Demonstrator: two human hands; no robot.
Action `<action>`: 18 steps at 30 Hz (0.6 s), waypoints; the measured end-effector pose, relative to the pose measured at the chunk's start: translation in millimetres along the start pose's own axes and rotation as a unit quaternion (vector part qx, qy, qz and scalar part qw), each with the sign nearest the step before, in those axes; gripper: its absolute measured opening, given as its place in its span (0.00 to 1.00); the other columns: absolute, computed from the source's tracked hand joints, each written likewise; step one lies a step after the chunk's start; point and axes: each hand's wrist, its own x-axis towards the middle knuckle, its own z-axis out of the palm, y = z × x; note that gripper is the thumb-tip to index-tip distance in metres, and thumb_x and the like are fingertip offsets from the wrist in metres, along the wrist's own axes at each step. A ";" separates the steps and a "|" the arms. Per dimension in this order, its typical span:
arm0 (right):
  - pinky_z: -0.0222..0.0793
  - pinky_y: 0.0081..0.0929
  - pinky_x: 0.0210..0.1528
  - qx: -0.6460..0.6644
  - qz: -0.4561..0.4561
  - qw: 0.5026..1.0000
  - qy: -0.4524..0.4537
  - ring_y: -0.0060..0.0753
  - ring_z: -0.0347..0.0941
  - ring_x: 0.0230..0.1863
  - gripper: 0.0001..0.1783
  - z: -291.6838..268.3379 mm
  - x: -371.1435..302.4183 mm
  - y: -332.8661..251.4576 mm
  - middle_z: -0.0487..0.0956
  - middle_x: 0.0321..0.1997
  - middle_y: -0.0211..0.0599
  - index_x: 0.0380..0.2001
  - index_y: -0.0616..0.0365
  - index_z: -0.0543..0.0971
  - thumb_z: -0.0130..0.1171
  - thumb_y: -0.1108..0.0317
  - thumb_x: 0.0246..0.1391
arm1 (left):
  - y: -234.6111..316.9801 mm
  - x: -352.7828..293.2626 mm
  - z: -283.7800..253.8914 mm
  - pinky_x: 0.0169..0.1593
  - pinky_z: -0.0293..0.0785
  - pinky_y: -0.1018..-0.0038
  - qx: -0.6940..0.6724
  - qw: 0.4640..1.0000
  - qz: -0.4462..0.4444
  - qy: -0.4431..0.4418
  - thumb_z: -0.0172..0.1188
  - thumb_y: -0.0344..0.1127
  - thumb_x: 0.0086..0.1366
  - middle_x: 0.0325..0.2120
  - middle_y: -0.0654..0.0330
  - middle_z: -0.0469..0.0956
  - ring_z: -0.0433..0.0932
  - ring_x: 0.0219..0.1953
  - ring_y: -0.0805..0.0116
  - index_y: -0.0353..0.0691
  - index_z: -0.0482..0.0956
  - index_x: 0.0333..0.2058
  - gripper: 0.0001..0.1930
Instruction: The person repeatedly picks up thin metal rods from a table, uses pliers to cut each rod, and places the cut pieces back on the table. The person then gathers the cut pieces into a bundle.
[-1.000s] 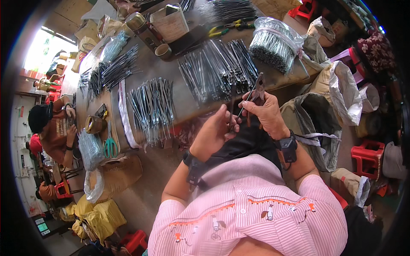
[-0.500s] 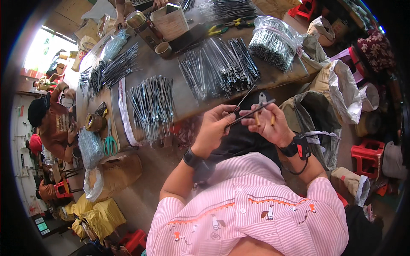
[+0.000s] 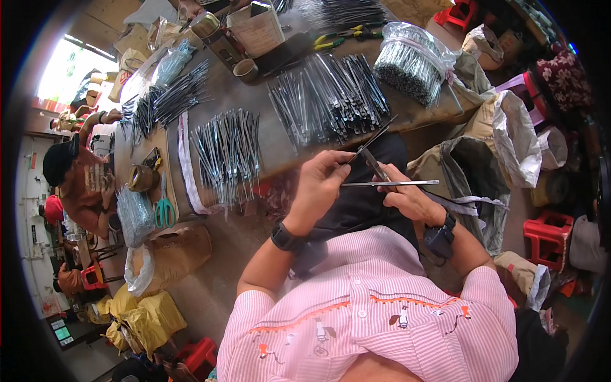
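My left hand is closed, its thumb and fingers pinching a thin dark metal strip that slants up toward the table edge. Opposite it, my right hand wraps round a pair of pliers; the jaws touch or nearly touch that strip, and the handles are mostly hidden in the palm. A second, brighter metal strip runs level between the hands, crossing in front of the right fingers. Just beyond, a wide row of similar strips lies on the table.
Another bunch of strips lies left on the table. A bagged bundle stands at the right corner, with open sacks below. Teal scissors, a thermos and a cup stand out. A co-worker sits far left.
In my right hand the pliers have swung round, bringing their jaws to the strip in my left fingers. The other strip has turned level between my hands.
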 end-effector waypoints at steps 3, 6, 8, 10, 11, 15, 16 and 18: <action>0.62 0.20 0.45 0.006 0.014 1.000 -0.001 0.25 0.63 0.40 0.36 -4.1 0.2 1.9 0.66 0.38 0.33 0.58 0.60 0.63 0.48 0.77 0.39 | -2.3 2.4 0.0 0.21 0.59 0.87 0.017 1.000 0.017 0.008 0.57 0.24 0.63 0.22 0.70 0.73 0.64 0.19 0.87 0.36 0.81 0.43 0.10; 0.63 0.19 0.45 0.060 0.050 0.997 -0.015 0.25 0.65 0.39 0.36 -3.6 -0.7 0.7 0.66 0.36 0.32 0.59 0.61 0.63 0.47 0.79 0.39 | -4.3 3.0 -0.8 0.19 0.57 0.88 0.019 1.000 0.016 0.008 0.57 0.24 0.63 0.22 0.71 0.73 0.64 0.17 0.88 0.37 0.81 0.43 0.11; 0.65 0.19 0.43 0.137 0.036 0.989 -0.034 0.25 0.66 0.37 0.38 2.7 -0.5 0.0 0.67 0.34 0.32 0.61 0.61 0.62 0.46 0.80 0.39 | -5.0 2.3 -1.0 0.19 0.57 0.88 0.013 1.000 0.010 0.004 0.57 0.24 0.63 0.21 0.71 0.73 0.64 0.17 0.88 0.36 0.81 0.43 0.11; 0.66 0.19 0.42 0.095 0.013 0.995 -0.030 0.24 0.67 0.37 0.40 4.7 2.1 -0.6 0.69 0.37 0.33 0.63 0.60 0.60 0.46 0.81 0.40 | -5.2 2.0 -1.0 0.19 0.57 0.88 0.002 1.000 0.013 0.004 0.57 0.24 0.63 0.21 0.72 0.72 0.64 0.17 0.88 0.36 0.81 0.43 0.11; 0.66 0.19 0.41 0.058 -0.011 0.998 -0.024 0.24 0.67 0.37 0.40 4.7 3.8 -1.0 0.69 0.37 0.33 0.64 0.60 0.60 0.46 0.81 0.40 | -5.1 2.1 -1.4 0.19 0.57 0.88 0.004 1.000 0.004 0.004 0.57 0.24 0.63 0.21 0.72 0.72 0.63 0.17 0.88 0.36 0.81 0.43 0.11; 0.67 0.23 0.40 -0.120 -0.087 0.988 0.034 0.33 0.69 0.35 0.37 2.0 8.7 -4.8 0.73 0.38 0.42 0.62 0.61 0.63 0.47 0.80 0.43 | -3.6 1.5 -4.6 0.19 0.56 0.88 0.024 1.000 0.008 0.006 0.57 0.25 0.63 0.20 0.72 0.71 0.63 0.16 0.88 0.36 0.81 0.43 0.11; 0.68 0.28 0.41 -0.150 -0.083 0.984 0.047 0.43 0.70 0.36 0.34 -0.7 7.7 -7.1 0.74 0.40 0.49 0.60 0.62 0.66 0.47 0.79 0.44 | -3.2 1.7 -5.1 0.19 0.56 0.88 0.037 0.999 0.008 0.008 0.57 0.25 0.63 0.20 0.72 0.71 0.63 0.16 0.88 0.36 0.80 0.44 0.11; 0.70 0.34 0.41 -0.183 -0.066 0.979 0.065 0.53 0.72 0.36 0.29 -2.5 7.0 -11.3 0.76 0.40 0.55 0.55 0.63 0.69 0.48 0.77 0.45 | -2.7 0.2 -4.9 0.19 0.56 0.88 0.027 1.000 0.003 -0.001 0.57 0.25 0.64 0.20 0.72 0.70 0.63 0.16 0.88 0.36 0.80 0.44 0.11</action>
